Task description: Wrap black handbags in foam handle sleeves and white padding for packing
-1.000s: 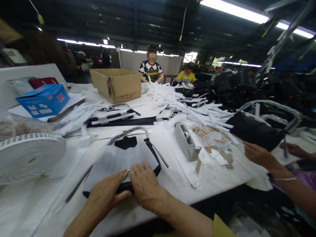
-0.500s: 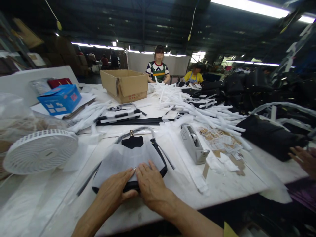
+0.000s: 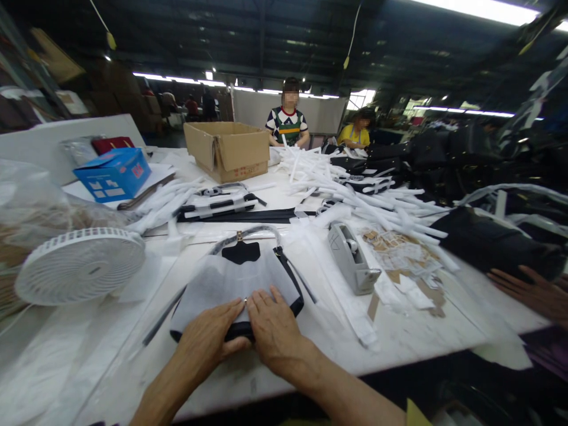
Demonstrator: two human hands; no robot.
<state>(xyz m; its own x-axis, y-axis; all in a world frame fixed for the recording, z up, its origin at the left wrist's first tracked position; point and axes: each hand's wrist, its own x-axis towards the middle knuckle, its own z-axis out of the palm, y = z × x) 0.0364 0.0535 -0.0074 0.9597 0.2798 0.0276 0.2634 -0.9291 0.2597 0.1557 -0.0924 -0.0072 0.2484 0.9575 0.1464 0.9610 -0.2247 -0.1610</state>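
The left hand (image 3: 206,337) and the right hand (image 3: 277,334) are pressing palm-down on a black handbag (image 3: 237,332), lying side by side near the table's front edge. Neither hand is clenching or grasping: both are open, with fingers spread, and their fingertips are nearly touching at the middle. The handbag is lying flat under them, mostly covered by a white sheet (image 3: 235,284) that appears to be thin non-woven fabric, though the view of its texture is poor. A black tab (image 3: 241,253) is showing above the sheet, and a wrapped strap (image 3: 248,235) is arching over the top.

Just right of the handbag, a gray tape dispenser (image 3: 352,259) is sitting on the white table (image 3: 399,337). Beyond it, white strips (image 3: 355,201) are lying heaped, with cardboard scraps (image 3: 399,254) nearby. To the left, a white fan (image 3: 80,266) is lying tilted back. Farther off, a cardboard box (image 3: 226,151) and a blue box (image 3: 113,174) are standing on the table. At the right edge, a co-worker's hand (image 3: 528,293) is reaching near a black bag (image 3: 492,242). Two people (image 3: 288,127) are sitting across the table.
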